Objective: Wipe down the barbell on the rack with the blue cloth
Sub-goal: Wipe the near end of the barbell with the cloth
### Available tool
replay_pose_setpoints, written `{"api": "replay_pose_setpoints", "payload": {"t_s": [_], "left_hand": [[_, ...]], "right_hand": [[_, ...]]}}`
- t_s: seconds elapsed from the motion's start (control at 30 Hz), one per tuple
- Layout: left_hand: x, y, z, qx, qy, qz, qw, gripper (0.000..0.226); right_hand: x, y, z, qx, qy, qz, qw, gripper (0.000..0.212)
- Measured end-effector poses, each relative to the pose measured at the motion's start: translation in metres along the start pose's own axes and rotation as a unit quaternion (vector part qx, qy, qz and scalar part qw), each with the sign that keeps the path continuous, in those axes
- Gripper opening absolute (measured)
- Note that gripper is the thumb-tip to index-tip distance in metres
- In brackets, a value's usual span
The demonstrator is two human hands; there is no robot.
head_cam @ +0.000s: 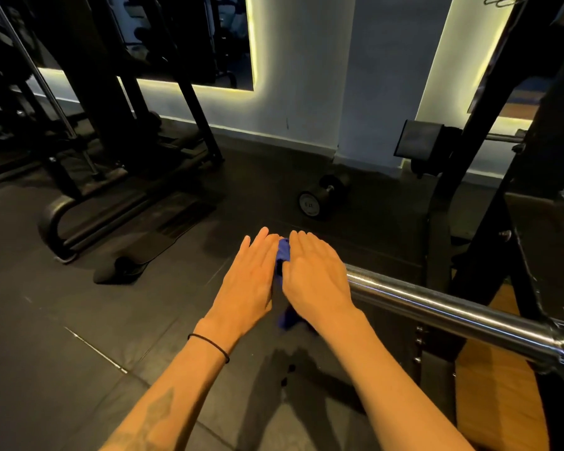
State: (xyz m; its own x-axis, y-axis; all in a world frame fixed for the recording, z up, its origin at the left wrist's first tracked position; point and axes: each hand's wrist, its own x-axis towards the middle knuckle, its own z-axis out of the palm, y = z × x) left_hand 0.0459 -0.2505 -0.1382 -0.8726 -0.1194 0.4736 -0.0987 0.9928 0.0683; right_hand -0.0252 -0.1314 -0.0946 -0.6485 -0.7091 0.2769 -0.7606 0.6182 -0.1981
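Dark rubber floor [62, 320] fills the lower left of the frame. A dumbbell [321, 196] lies on it at centre, near the wall; machine frames [118, 177] stand upper left.

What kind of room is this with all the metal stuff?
It looks like a gym. A shiny barbell sits on a black rack, a dumbbell lies on the dark rubber floor, and big lit mirrors line the wall.
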Motion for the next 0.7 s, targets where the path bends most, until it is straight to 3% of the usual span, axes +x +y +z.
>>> {"api": "replay_pose_setpoints", "payload": {"t_s": [0.07, 0.2, 0.37, 0.53, 0.6, 0.7], "left_hand": [[0.011, -0.006, -0.006, 0.024, 0.007, 0.024, 0.999, 0.078], [0.034, -0.013, -0.020, 0.115, -0.024, 0.090, 0.989, 0.086], [0.025, -0.005, -0.015, 0.097, 0.006, 0.046, 0.994, 0.071], [0.027, 0.003, 0.003, 0.102, 0.058, -0.015, 0.993, 0.033], [0.028, 0.002, 0.005, 0.038, 0.058, -0.003, 0.998, 0.032], [0.017, 0.000, 0.000, -0.073, 0.017, 0.024, 0.997, 0.051]], "right_hand": [[-0.013, 0.017, -0.005, -0.017, 0.005, -0.001, 1.000, 0.040], [-0.036, 0.046, -0.023, -0.053, -0.004, 0.082, 0.995, 0.019], [-0.040, 0.036, -0.028, -0.080, -0.021, 0.141, 0.987, 0.018], [-0.017, 0.000, -0.004, -0.053, -0.006, 0.027, 0.998, 0.056], [-0.016, 0.005, -0.006, -0.070, -0.039, -0.017, 0.997, 0.069], [-0.031, 0.028, -0.020, -0.085, -0.038, -0.024, 0.995, 0.063]]}}
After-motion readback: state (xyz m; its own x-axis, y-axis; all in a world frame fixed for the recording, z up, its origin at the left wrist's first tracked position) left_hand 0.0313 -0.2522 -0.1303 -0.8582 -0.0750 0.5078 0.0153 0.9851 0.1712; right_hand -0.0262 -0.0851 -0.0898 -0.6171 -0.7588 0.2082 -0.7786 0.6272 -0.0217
